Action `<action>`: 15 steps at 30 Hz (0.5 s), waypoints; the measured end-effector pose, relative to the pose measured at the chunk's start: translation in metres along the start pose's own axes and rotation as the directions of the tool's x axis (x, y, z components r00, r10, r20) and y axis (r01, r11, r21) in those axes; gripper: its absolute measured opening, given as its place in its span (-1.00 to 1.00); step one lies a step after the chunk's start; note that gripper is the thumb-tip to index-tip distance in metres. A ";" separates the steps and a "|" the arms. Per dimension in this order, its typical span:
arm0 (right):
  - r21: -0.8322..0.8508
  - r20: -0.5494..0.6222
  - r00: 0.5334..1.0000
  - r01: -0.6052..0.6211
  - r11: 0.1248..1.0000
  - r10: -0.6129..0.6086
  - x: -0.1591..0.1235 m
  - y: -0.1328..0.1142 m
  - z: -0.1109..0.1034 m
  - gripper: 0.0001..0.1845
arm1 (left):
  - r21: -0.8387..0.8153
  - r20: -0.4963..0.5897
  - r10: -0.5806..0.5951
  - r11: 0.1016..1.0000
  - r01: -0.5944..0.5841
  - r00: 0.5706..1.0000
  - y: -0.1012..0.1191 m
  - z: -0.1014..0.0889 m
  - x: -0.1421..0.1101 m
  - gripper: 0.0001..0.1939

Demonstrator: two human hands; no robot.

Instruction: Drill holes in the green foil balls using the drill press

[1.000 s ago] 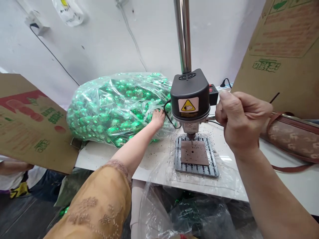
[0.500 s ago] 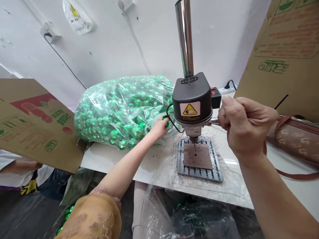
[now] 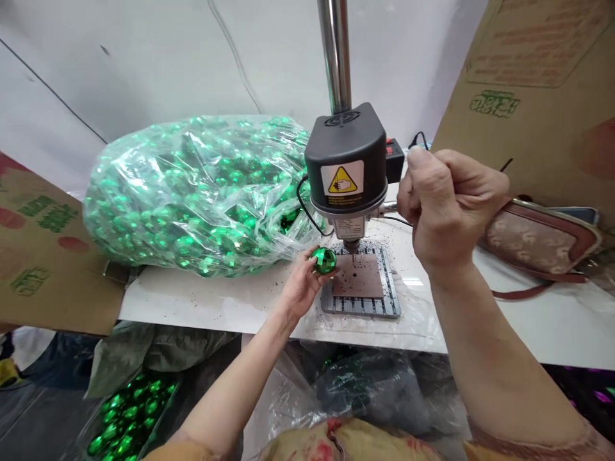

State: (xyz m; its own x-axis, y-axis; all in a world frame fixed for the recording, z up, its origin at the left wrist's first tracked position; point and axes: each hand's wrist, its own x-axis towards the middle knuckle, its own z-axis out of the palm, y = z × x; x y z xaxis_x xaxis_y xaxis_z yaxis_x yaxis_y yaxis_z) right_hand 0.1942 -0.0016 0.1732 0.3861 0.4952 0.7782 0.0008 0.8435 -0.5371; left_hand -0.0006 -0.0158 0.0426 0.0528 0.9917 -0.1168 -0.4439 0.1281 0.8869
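Between the fingers of my left hand (image 3: 303,282) is a shiny green mirrored ball (image 3: 325,260), just left of the drill chuck. My right hand (image 3: 451,208) is closed in a fist beside the black drill press (image 3: 346,160), around what looks like its feed lever, mostly hidden by the fingers. Under the chuck lies a brown square board (image 3: 362,285) with a small dark hole, on the slotted metal base plate (image 3: 391,301). Dark shavings are scattered over both. A large clear plastic bag (image 3: 196,198) full of green balls rests on the table left of the drill.
Cardboard boxes stand at the left (image 3: 48,256) and the right (image 3: 509,83). A patterned handbag (image 3: 533,234) with a brown strap lies on the white table (image 3: 192,304) at right. Below the table edge, more green balls (image 3: 129,413) fill a container at lower left.
My left hand has come out of the bag's opening toward the drill, now with a green ball in its fingers. My right hand stays closed beside the drill. The camera view has shifted.
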 end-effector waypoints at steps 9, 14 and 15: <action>-0.078 0.023 1.000 0.010 0.997 -0.008 -0.001 0.002 -0.002 -0.45 | 0.010 0.094 -0.091 0.996 0.090 0.991 -0.025 -0.005 0.012 -0.44; -0.086 0.005 1.000 -0.008 0.996 0.008 -0.001 0.003 0.001 -0.46 | 0.030 0.085 -0.105 0.994 0.103 0.991 -0.018 -0.011 0.005 -0.48; -0.120 0.004 1.000 -0.030 0.992 0.031 -0.001 0.000 0.001 -0.47 | 0.051 0.088 -0.127 0.991 0.123 0.988 -0.016 -0.011 -0.001 -0.49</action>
State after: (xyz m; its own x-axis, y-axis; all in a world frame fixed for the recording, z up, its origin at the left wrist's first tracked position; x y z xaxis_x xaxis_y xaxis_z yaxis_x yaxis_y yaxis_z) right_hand 0.1932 -0.0020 0.1726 0.3819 0.5217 0.7629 0.1002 0.7972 -0.5953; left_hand -0.0038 -0.0189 0.0237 0.1876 0.9641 -0.1882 -0.3883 0.2488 0.8873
